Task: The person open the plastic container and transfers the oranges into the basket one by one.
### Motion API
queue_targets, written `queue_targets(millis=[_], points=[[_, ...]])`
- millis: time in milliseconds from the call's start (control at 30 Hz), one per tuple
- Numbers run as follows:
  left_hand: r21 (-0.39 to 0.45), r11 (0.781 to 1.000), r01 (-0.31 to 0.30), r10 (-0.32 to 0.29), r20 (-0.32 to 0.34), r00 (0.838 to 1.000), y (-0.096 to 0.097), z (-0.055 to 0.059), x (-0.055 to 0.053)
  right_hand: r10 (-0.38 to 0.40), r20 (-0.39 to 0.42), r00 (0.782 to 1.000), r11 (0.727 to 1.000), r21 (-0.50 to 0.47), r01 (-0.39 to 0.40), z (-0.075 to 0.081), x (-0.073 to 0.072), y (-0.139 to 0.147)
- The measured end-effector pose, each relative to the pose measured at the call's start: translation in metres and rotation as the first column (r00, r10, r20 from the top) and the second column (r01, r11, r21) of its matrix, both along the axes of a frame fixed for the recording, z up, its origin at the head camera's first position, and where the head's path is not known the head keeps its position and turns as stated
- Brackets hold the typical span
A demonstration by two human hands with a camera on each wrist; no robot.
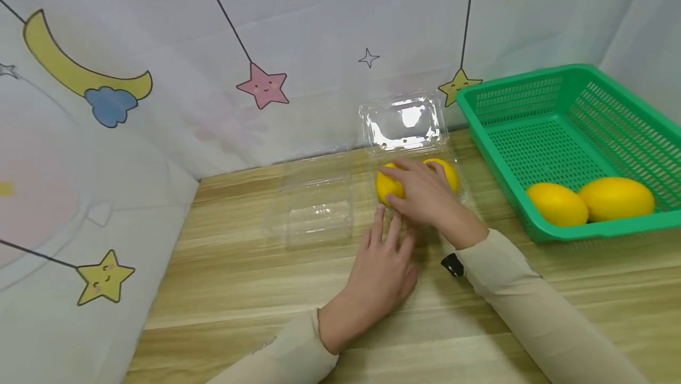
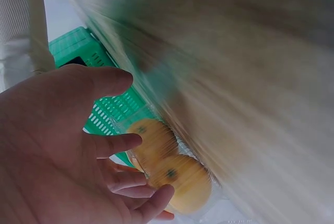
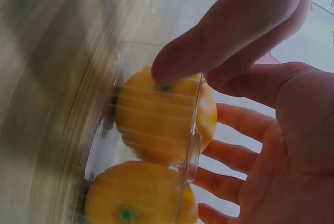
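Note:
A clear plastic clamshell box (image 1: 461,186) stands at the back of the table with its lid (image 1: 404,124) raised. It holds two yellow lemons, a left one (image 1: 387,186) and a right one (image 1: 451,176), whose green stem ends show in the wrist views. My right hand (image 1: 425,195) reaches over them, thumb and fingers around the left lemon; the palm hides part of both. My left hand (image 1: 380,272) lies in front, fingers extended, fingertips at the box's near side. In the right wrist view, a left-hand finger (image 3: 209,36) crosses before a lemon (image 3: 156,114).
Left of the box is another clear plastic clamshell (image 1: 319,212). A green plastic basket (image 1: 489,153) on the right contains two more lemons (image 1: 617,199). Behind the wooden table (image 1: 234,289) hangs a printed curtain (image 1: 314,35).

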State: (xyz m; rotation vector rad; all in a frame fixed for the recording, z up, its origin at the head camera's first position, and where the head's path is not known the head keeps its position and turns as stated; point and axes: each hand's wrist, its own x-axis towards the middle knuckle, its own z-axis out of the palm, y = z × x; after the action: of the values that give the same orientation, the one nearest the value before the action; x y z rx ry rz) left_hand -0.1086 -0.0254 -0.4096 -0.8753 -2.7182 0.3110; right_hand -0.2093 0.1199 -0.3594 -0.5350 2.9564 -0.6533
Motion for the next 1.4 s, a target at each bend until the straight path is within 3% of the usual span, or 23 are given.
queue_targets(millis=[500, 733, 867, 1067, 1400], points=[[-0.007, 1.000, -0.012, 0.012, 0.019, 1.000, -0.002, 0.005, -0.001, 0.004, 0.004, 1.000, 1.000, 0.025, -0.004, 0.007, -0.014, 0.004], [0.093, 0.996, -0.017, 0.006, 0.118, 0.993, -0.011, 0.015, -0.011, 0.002, 0.002, 1.000, 0.999, 0.032, -0.002, 0.008, -0.014, 0.001], [0.106, 0.993, -0.043, 0.026, 0.156, 0.987, -0.017, 0.020, -0.014, 0.010, 0.004, 1.000, 0.999, 0.031, -0.010, 0.007, -0.014, 0.000], [0.077, 0.996, -0.047, 0.036, 0.139, 0.990, -0.016, 0.024, -0.016, 0.018, 0.000, 1.000, 1.000, 0.009, -0.018, 0.010, -0.015, -0.001], [0.116, 0.993, -0.032, 0.013, 0.155, 0.988, -0.012, 0.021, -0.018, 0.032, 0.017, 0.999, 0.997, 0.065, -0.033, 0.009, -0.019, -0.001]])
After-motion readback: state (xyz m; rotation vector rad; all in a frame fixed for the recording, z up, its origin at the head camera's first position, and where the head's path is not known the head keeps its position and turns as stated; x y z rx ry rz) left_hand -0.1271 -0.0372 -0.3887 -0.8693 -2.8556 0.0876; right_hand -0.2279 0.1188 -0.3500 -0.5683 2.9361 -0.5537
